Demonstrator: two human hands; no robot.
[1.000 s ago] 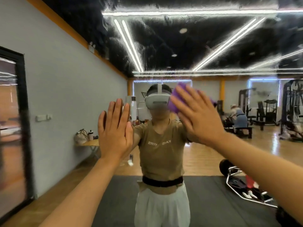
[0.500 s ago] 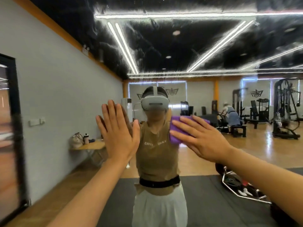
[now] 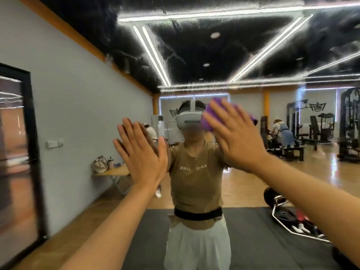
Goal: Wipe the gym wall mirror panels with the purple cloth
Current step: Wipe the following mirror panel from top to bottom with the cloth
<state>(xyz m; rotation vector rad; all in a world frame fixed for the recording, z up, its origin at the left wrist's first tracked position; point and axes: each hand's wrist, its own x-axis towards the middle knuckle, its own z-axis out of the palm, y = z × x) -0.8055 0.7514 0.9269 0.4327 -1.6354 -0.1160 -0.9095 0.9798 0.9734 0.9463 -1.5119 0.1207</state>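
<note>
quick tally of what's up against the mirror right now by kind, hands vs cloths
bare hands pressed flat toward the mirror glass: 2 (left hand, right hand)
soft purple wiping cloth, under the right hand's straight fingers: 1
total: 3

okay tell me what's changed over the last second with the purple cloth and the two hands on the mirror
The right hand slid the purple cloth down the mirror to chest height half a second ago, then back up beside the reflected headset. Nothing was taken hold of or let go. The left hand stayed flat on the glass, fingers straight.
</note>
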